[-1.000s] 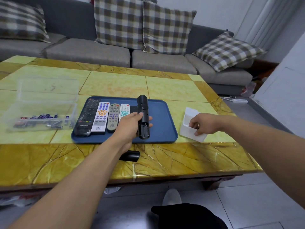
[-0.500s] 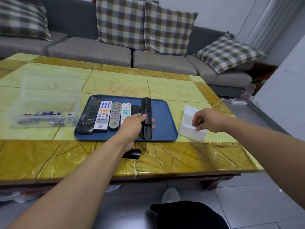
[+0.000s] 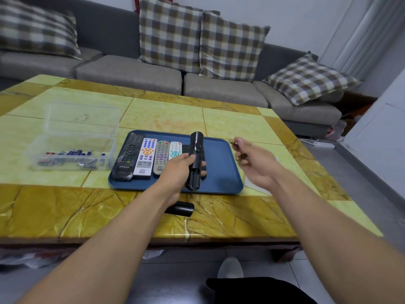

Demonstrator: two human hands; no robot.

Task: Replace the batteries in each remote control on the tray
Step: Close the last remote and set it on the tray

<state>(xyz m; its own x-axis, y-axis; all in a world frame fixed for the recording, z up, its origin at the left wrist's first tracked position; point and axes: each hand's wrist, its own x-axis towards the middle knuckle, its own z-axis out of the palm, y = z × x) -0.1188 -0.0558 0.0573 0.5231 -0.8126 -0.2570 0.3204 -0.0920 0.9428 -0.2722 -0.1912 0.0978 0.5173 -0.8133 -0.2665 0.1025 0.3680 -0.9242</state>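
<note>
Left hand [image 3: 175, 172] gripping black remote [image 3: 195, 159], "THTP" remote [image 3: 128, 157] on tray [image 3: 225, 172]

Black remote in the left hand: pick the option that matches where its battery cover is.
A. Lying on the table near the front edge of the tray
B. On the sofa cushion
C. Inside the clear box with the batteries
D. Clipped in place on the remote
A: the black cover lies on the table just in front of the blue tray, while the black remote in the left hand shows an open compartment.
</note>
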